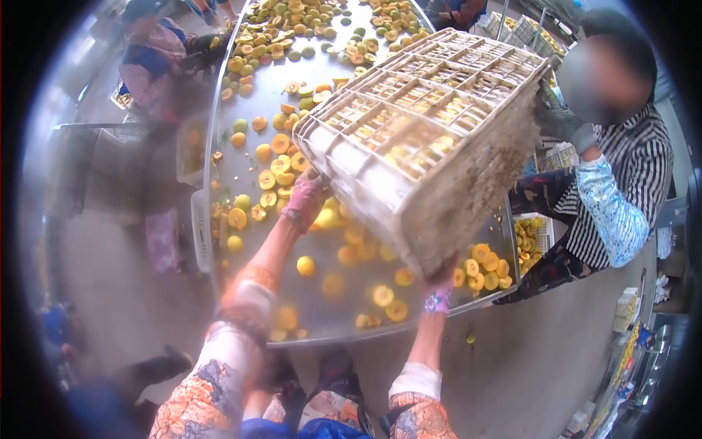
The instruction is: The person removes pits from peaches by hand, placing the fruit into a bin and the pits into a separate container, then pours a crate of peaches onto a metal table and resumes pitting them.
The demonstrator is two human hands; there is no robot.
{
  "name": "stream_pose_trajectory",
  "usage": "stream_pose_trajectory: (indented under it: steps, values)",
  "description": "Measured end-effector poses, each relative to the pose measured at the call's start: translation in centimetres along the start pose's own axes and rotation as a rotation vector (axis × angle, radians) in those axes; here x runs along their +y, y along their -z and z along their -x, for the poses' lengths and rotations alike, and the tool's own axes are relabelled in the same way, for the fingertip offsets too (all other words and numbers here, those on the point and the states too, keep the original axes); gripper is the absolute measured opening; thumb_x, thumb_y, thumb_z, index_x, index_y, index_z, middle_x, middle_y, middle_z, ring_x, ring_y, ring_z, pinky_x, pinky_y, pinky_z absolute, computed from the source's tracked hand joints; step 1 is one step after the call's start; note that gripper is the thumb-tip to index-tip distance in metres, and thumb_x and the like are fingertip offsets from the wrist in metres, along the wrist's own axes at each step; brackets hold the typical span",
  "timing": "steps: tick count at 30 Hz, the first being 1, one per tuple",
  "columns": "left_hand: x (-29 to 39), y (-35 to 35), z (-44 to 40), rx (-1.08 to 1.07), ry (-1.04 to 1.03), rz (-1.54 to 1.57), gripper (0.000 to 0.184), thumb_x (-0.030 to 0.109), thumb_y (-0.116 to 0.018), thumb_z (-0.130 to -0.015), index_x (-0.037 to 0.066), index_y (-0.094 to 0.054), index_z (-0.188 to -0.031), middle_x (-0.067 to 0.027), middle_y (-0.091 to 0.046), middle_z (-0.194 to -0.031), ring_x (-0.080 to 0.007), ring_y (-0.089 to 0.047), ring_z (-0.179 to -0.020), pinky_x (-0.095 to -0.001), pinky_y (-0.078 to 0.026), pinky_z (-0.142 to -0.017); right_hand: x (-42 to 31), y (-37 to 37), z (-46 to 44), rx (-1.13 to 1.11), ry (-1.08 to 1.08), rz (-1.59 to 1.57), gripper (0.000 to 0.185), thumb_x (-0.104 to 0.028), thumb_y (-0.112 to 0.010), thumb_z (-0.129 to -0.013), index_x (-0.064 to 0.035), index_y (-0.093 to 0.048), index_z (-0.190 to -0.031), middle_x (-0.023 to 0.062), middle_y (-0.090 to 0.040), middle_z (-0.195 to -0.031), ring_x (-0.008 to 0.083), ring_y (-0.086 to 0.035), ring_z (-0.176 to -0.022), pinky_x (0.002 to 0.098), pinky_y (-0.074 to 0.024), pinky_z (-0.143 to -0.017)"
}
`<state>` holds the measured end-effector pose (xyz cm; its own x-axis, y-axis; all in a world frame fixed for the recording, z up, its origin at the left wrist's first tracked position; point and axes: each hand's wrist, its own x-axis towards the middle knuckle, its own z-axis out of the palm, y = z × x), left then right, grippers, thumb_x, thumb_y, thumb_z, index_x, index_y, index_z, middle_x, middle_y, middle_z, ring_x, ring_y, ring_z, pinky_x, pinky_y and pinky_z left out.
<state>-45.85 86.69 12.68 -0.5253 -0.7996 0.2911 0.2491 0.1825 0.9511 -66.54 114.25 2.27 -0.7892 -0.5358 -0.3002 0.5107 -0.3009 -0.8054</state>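
A dirty white plastic crate (pixel 453 168) is tilted over the metal table, its slatted bottom turned up and yellow fruit visible through the slots. My left hand (pixel 307 196), in a pinkish glove, grips its near left edge. Low on the near corner, my right hand (pixel 439 287) is closed on the crate too, its fingers partly hidden. Loose yellow stone fruit (pixel 306 265), some blurred, lies or tumbles below the crate. On the right a co-worker's gloved hand (pixel 567 121) touches the crate's far end.
The metal table (pixel 248 164) has a raised rim and carries many whole and halved fruits (pixel 292 29). A co-worker in a striped top (pixel 643 157) sits close on the right. Another person (pixel 157 58) works at the far left. Fruit-filled crates (pixel 537 238) stand beside the table.
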Motion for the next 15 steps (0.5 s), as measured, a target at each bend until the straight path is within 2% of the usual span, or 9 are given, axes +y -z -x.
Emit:
stream_pose_trajectory:
  steps: [1,4,6,8,9,10,12,14,15]
  values:
    - [-2.1,1.2,-1.2,-0.028,0.067,0.106,0.035,0.024,-0.060,-0.090,0.006,-0.052,-0.119,-0.0014,-0.059,-0.106,-0.0132,-0.056,-0.093,-0.0291,-0.048,-0.078,-1.7,0.3,0.9,-0.003,0.232,0.275,0.069,-0.048,-0.039,-0.093,-0.0093,-0.018,-0.146,0.0070,-0.019,-0.152,0.0212,-0.023,-0.136,0.0296,-0.0094,-0.113]
    - [4.8,-0.4,-1.1,0.048,0.027,0.115,0.037,0.030,-0.059,-0.090,0.007,-0.053,-0.118,-0.0023,-0.059,-0.106,-0.0143,-0.056,-0.092,-0.0300,-0.047,-0.078,-5.5,1.1,5.3,-0.113,0.891,1.092,0.065,-0.045,-0.038,-0.094,-0.0125,-0.020,-0.146,0.0041,-0.017,-0.152,0.0236,-0.020,-0.137,0.0299,-0.0128,-0.113]
    - [10.7,-1.4,-1.6,0.209,0.238,0.628,0.030,0.021,-0.049,-0.093,0.005,-0.054,-0.118,-0.0067,-0.060,-0.111,-0.0188,-0.054,-0.105,-0.0326,-0.042,-0.093,-10.4,-6.6,10.9,-0.185,0.126,-0.105,0.064,-0.046,-0.043,-0.091,-0.0169,-0.025,-0.146,0.0028,-0.018,-0.152,0.0246,-0.021,-0.137,0.0384,-0.0197,-0.112]
    - [9.0,1.0,-4.2,0.185,0.152,0.743,0.034,0.029,-0.045,-0.097,0.005,-0.053,-0.120,-0.0061,-0.059,-0.113,-0.0167,-0.056,-0.097,-0.0332,-0.044,-0.089,-9.9,-5.8,12.2,-0.158,0.097,-0.084,0.063,-0.044,-0.044,-0.090,-0.0162,-0.027,-0.144,0.0044,-0.025,-0.148,0.0258,-0.027,-0.135,0.0417,-0.0219,-0.111]
    - [12.4,1.7,-3.1,0.209,0.107,0.725,0.034,0.029,-0.045,-0.097,0.005,-0.053,-0.120,-0.0061,-0.059,-0.113,-0.0167,-0.056,-0.097,-0.0332,-0.044,-0.089,-9.7,-6.4,12.0,-0.102,0.123,-0.061,0.062,-0.042,-0.045,-0.089,-0.0154,-0.030,-0.143,0.0059,-0.032,-0.145,0.0269,-0.033,-0.132,0.0451,-0.0240,-0.110]
    - [16.9,0.8,-1.0,0.159,0.098,0.698,0.038,0.033,-0.048,-0.096,0.006,-0.052,-0.121,-0.0061,-0.059,-0.111,-0.0165,-0.056,-0.095,-0.0327,-0.044,-0.086,-12.3,-9.0,15.6,-0.354,0.034,-0.125,0.064,-0.045,-0.049,-0.086,-0.0185,-0.032,-0.142,0.0032,-0.034,-0.144,0.0246,-0.031,-0.133,0.0460,-0.0236,-0.110]
    - [19.1,0.2,4.1,0.133,0.133,0.683,0.041,0.036,-0.050,-0.094,0.006,-0.051,-0.123,-0.0061,-0.059,-0.110,-0.0164,-0.056,-0.093,-0.0322,-0.045,-0.084,-10.4,-3.9,18.2,-0.347,0.102,-0.085,0.067,-0.047,-0.054,-0.083,-0.0207,-0.034,-0.141,0.0024,-0.035,-0.144,0.0238,-0.031,-0.133,0.0462,-0.0234,-0.110]
    - [19.2,1.5,-1.9,0.213,0.269,0.537,0.045,0.039,-0.053,-0.092,0.006,-0.052,-0.122,-0.0067,-0.060,-0.108,-0.0163,-0.056,-0.088,-0.0323,-0.046,-0.079,-10.7,-8.7,16.8,-0.044,0.019,-0.006,0.072,-0.050,-0.058,-0.080,-0.0215,-0.034,-0.141,0.0032,-0.034,-0.145,0.0244,-0.032,-0.132,0.0456,-0.0251,-0.109]
    - [19.6,1.7,-1.2,0.192,0.211,0.604,0.046,0.039,-0.054,-0.091,0.005,-0.051,-0.122,-0.0071,-0.059,-0.109,-0.0162,-0.055,-0.089,-0.0324,-0.045,-0.078,-11.1,-8.4,18.8,-0.353,0.074,-0.002,0.070,-0.051,-0.056,-0.082,-0.0199,-0.034,-0.141,0.0044,-0.035,-0.143,0.0254,-0.033,-0.130,0.0451,-0.0273,-0.108]
